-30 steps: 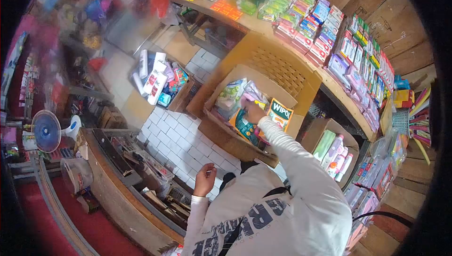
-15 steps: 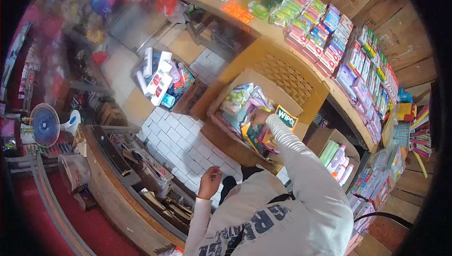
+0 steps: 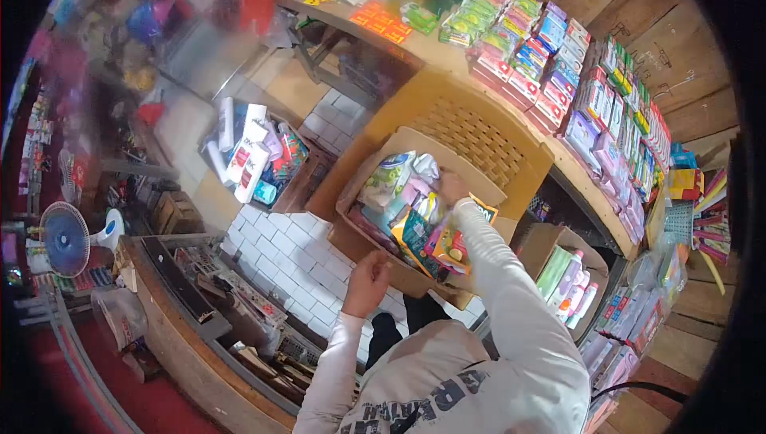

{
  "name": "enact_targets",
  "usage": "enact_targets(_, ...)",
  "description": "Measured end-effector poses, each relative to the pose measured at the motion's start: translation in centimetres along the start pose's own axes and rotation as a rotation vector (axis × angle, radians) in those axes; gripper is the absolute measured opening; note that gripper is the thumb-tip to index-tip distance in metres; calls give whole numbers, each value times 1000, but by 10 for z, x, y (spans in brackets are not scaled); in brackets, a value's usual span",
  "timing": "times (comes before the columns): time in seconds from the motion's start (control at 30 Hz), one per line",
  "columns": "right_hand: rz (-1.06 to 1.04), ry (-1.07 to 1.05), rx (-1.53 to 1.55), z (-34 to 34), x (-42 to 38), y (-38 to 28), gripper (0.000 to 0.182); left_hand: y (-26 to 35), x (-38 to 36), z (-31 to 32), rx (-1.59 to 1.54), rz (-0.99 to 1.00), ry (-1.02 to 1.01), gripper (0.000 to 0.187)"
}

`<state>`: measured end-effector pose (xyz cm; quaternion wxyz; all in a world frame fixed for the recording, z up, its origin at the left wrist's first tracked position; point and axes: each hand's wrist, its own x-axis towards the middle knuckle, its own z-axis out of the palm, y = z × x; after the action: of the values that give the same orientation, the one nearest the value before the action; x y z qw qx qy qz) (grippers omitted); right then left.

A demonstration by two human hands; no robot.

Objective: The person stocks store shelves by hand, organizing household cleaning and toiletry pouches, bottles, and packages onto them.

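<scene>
A large open cardboard box (image 3: pixel 363 244) stands in front of me, full of colourful plastic packets. My right hand (image 3: pixel 453 187) reaches inside along the box's right part, its fingers partly hidden beside the packets. Under and beside that wrist is a dark packet with a yellow edge (image 3: pixel 485 209). Nearer to me lie a teal and orange packet (image 3: pixel 415 238) and a yellow packet with fruit pictures (image 3: pixel 452 246). White and green packs (image 3: pixel 389 179) fill the far left corner. My left hand (image 3: pixel 368 281) is at the box's near left edge, fingers curled, with no object showing in it.
Left of the box, a smaller carton (image 3: pixel 307 175) holds white boxes and tubes. On the right a carton (image 3: pixel 550 244) holds bottles. A long shelf (image 3: pixel 447 49) carries rows of packaged goods. A wooden counter (image 3: pixel 179 330) and a fan (image 3: pixel 65 238) are on the left.
My right hand has shifted toward the far right inside of the box, uncovering packets. The left hand has risen toward the box's near edge. The view has turned slightly.
</scene>
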<state>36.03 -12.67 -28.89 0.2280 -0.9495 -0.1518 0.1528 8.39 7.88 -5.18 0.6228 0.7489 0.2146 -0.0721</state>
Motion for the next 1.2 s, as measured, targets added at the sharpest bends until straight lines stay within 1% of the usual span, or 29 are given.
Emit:
enact_targets(0.03, 4, 42, 81, -28, -12, -15, 29, 2, 3, 3, -59, -2, -10, 29)
enact_targets(0.07, 8, 85, 162, -71, -30, -48, 26, -5, 10, 7, -79, 1, -24, 29)
enact_targets(0.1, 14, 128, 242, -93, -41, -64, 24, -21, 21, 13, -99, 4, -39, 30)
enact_targets(0.13, 40, 112, 441, -94, -39, -54, 26, -31, 30, 19, -118, 5, -56, 31)
enact_targets(0.17, 70, 103, 638, -94, -38, -46, 29, -39, 39, 25, -234, -75, -67, 31)
enact_targets(0.2, 248, -17, 756, -129, -49, -65, 30, -42, 51, 30, -347, -152, -79, 32)
enact_targets(0.23, 278, -70, 919, -145, -58, -78, 29, -39, 64, 35, -458, -226, -92, 32)
enact_targets(0.27, 321, -120, 1084, -160, -67, -92, 30, -18, 69, 40, -592, -339, -72, 33)
enact_targets(0.3, 373, -167, 1238, -175, -76, -105, 34, -10, 76, 41, -744, -379, -94, 32)
enact_targets(0.37, 222, -135, 1782, -149, -85, -104, 39, 0, 86, 45, -1050, -463, -134, 30)
enact_targets(0.4, 215, -155, 1800, -144, -89, -106, 43, -1, 90, 47, -1097, -421, -139, 28)
enact_targets(0.5, 248, -286, 1771, -123, -102, -103, 41, -13, 87, 47, -884, -290, 30, 26)
enact_targets(0.53, 235, -365, 1652, -111, -103, -94, 50, -11, 83, 43, -797, -237, 80, 25)
enact_targets(0.63, 368, -648, 1440, -84, -104, -74, 67, 4, 60, 24, -577, -77, 201, 25)
enact_targets(0.67, 306, -619, 1383, -76, -108, -74, 77, 11, 47, 14, -385, -29, 236, 25)
enact_targets(0.77, 471, -507, 961, -73, -103, -70, 73, 20, 5, -19, -206, -16, 405, 27)
enact_targets(0.8, 449, -359, 808, -58, -98, -66, 71, 26, -10, -28, -310, -4, 474, 29)
enact_targets(0.83, 380, -362, 521, -41, -90, -52, 66, 32, -26, -36, -414, 7, 541, 31)
enact_targets(0.9, 424, -464, 219, -38, -75, -61, 66, 37, -60, -62, -175, 7, 570, 34)
enact_targets(0.97, 377, -294, 60, -7, -71, -57, 61, 43, -78, -74, -238, 44, 598, 39)
enact_targets(1.0, 350, -210, -15, 10, -69, -54, 58, 25, -91, -83, -239, -14, 594, 44)
enact_targets(1.03, 415, -229, -13, 17, -68, -53, 56, 14, -98, -86, -210, -10, 603, 46)
enact_targets(1.1, 335, -239, -191, 65, -54, -23, 46, -1, -116, -93, -154, -6, 631, 48)
enact_targets(1.13, 289, -228, -218, 80, -50, -7, 41, -7, -126, -96, -93, -81, 647, 50)
enact_targets(1.17, 246, -216, -248, 86, -48, 1, 36, 4, -131, -92, -115, -81, 658, 52)
enact_targets(1.2, 50, -286, -374, 58, -54, -9, 31, 5, -137, -92, -83, -69, 649, 52)
